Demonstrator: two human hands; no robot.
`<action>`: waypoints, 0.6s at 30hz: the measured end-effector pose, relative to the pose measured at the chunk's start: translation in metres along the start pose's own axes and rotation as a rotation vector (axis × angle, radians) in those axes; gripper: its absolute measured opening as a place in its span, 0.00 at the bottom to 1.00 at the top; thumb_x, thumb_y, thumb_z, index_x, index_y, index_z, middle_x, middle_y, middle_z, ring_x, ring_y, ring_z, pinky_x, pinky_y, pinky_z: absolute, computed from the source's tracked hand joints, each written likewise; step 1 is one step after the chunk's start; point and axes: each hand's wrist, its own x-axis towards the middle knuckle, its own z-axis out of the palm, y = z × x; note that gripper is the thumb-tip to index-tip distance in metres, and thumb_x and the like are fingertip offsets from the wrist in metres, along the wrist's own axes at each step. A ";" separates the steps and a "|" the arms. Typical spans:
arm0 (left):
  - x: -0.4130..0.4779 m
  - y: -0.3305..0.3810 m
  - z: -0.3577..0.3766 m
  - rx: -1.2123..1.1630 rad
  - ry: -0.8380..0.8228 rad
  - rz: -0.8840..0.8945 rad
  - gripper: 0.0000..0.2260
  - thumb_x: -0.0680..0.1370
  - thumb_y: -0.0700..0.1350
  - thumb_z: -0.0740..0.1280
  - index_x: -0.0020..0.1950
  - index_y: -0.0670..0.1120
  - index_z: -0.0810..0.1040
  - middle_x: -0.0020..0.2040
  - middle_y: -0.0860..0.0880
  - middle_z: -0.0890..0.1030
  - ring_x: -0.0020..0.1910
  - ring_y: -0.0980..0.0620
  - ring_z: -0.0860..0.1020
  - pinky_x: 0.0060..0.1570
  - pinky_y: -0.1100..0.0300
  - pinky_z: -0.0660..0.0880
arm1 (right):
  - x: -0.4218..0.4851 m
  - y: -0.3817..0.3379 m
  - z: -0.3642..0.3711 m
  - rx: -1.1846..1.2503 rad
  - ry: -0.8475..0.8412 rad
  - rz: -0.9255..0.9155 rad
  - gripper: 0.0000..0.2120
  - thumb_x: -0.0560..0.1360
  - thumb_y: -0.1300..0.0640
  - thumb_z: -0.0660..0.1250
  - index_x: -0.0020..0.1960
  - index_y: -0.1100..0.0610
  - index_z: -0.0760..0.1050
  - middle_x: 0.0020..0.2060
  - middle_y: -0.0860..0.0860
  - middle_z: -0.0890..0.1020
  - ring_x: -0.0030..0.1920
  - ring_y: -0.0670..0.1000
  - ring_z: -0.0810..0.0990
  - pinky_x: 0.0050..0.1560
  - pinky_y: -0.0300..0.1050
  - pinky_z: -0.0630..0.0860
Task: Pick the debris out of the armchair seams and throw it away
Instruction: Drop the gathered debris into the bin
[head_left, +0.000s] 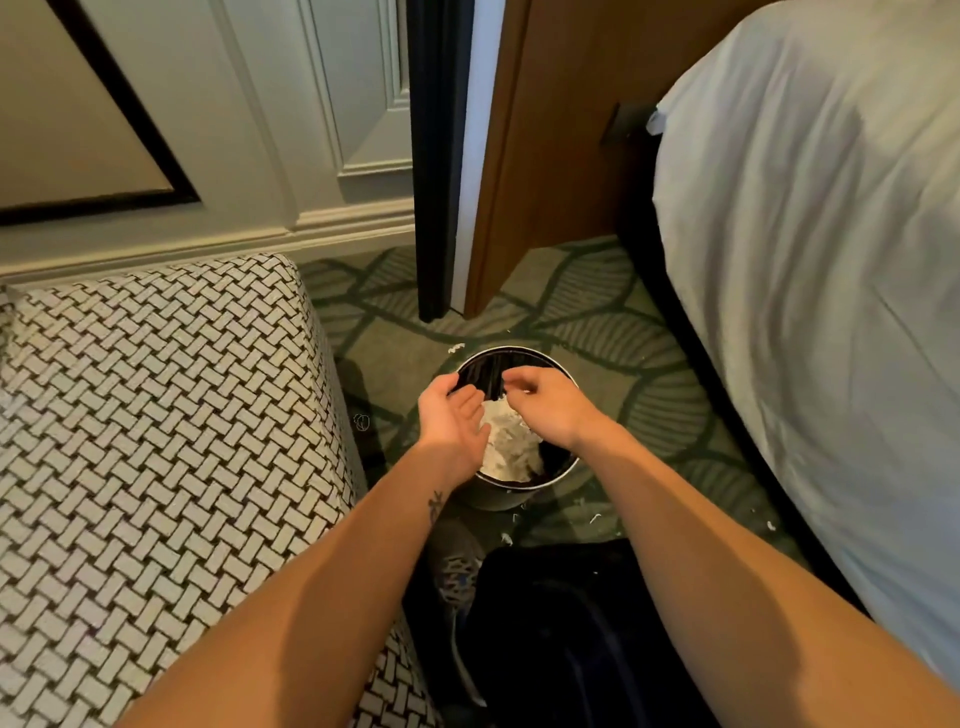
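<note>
Hands are meeting over the waste bin (500, 497), which is standing on the carpet just right of the armchair (156, 415).
Left hand (452, 415) is hovering over the bin's left rim, palm turned inward, fingers nearly straight and loosely cupped, gripping nothing. Right hand (540, 402) is hanging close beside it, fingers curled down; cannot tell whether they are pinching anything. White debris (506, 441) is lying heaped inside the bin, and stray scraps (457, 347) are sitting on the carpet around it.
</note>
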 end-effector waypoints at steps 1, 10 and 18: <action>-0.003 0.001 -0.001 -0.009 -0.004 0.002 0.28 0.84 0.52 0.57 0.80 0.40 0.62 0.81 0.42 0.64 0.82 0.46 0.59 0.80 0.48 0.54 | 0.000 -0.001 0.000 -0.003 0.001 0.004 0.20 0.81 0.61 0.62 0.73 0.59 0.73 0.67 0.55 0.79 0.69 0.51 0.76 0.72 0.44 0.68; -0.065 0.030 -0.025 -0.047 -0.082 0.094 0.26 0.83 0.52 0.57 0.77 0.39 0.68 0.73 0.39 0.75 0.72 0.43 0.73 0.76 0.47 0.64 | -0.049 -0.050 0.025 0.061 -0.048 -0.115 0.21 0.78 0.65 0.67 0.71 0.61 0.74 0.64 0.55 0.80 0.64 0.50 0.78 0.70 0.49 0.73; -0.160 0.079 -0.072 -0.074 -0.113 0.285 0.27 0.83 0.51 0.58 0.77 0.37 0.67 0.74 0.38 0.73 0.73 0.42 0.71 0.77 0.46 0.63 | -0.127 -0.138 0.064 0.064 -0.082 -0.351 0.21 0.78 0.62 0.68 0.71 0.55 0.74 0.66 0.50 0.79 0.66 0.48 0.77 0.70 0.48 0.73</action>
